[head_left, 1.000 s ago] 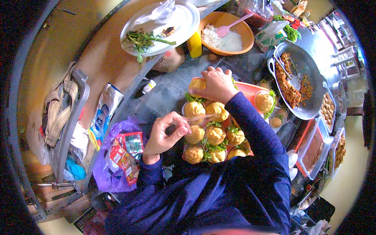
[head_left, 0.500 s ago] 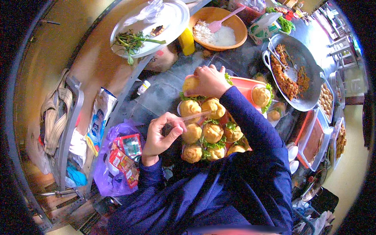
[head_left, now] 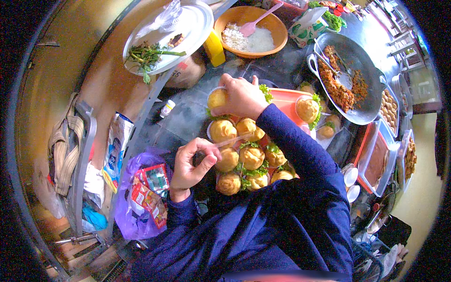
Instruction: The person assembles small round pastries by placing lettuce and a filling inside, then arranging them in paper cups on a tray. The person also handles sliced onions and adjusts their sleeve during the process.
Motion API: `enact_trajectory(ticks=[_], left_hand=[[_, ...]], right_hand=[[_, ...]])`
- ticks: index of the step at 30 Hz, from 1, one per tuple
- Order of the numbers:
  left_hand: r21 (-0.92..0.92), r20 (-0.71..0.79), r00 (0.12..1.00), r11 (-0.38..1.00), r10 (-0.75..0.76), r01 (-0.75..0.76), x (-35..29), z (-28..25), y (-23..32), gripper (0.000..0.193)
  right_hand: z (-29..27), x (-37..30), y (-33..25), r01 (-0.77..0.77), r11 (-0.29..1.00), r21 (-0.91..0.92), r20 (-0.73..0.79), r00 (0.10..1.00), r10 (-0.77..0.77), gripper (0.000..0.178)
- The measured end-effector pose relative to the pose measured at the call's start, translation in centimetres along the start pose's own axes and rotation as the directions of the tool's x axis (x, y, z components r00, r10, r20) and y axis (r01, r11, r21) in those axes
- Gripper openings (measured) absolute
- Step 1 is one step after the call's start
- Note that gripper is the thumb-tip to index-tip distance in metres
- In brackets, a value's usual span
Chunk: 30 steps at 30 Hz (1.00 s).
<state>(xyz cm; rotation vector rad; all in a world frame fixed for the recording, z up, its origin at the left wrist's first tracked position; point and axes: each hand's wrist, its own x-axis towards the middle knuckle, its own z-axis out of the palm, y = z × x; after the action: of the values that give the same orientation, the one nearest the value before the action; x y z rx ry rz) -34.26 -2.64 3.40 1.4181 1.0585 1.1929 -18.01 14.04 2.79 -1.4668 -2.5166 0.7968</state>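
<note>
My right hand reaches to the far end of a group of golden choux puffs, its fingers closed round one puff there. Frilly green lettuce pokes out beneath the puffs, and some sit in white paper cups. At the group's left side my left hand pinches a thin, clear plastic strip that stretches over the puffs; its exact kind is unclear. Beyond my right forearm, another puff with lettuce rests on an orange tray. My sleeve and body hide part of the group.
A wok of brown filling stands at the right, near a clear container. An orange bowl with a pink spoon and a white plate with greens lie at the back. A purple bag with packets sits left; a small white bottle stands nearby.
The view has shifted slightly, so most things sit a little further left in it. Both hands keep nearly the same place on the puff and the clear strip.
</note>
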Motion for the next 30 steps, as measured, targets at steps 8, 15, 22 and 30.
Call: enact_trajectory(ticks=[8,15,22,30], left_hand=[[-0.021,0.073,0.997,1.0,-0.018,0.02,0.3,1.0,0.5,0.017],[0.007,0.094,0.987,0.992,-0.128,0.128,1.0,2.2,1.9,0.016],[0.059,0.265,0.945,0.981,-0.193,0.184,3.8,4.7,2.8,0.016],[0.17,0.451,0.885,0.985,-0.111,0.037,5.3,8.1,2.3,0.027]], right_hand=[[-0.8,0.5,-0.1,0.052,0.968,0.246,-0.271,0.962,0.018,0.073],[-5.0,-4.0,-0.7,0.167,0.464,0.87,-0.248,0.962,0.118,0.063],[-7.7,-13.9,1.7,-0.137,0.335,0.932,0.095,0.986,0.139,0.068],[-7.0,-18.9,4.3,-0.193,0.266,0.944,0.153,0.975,0.164,0.076]])
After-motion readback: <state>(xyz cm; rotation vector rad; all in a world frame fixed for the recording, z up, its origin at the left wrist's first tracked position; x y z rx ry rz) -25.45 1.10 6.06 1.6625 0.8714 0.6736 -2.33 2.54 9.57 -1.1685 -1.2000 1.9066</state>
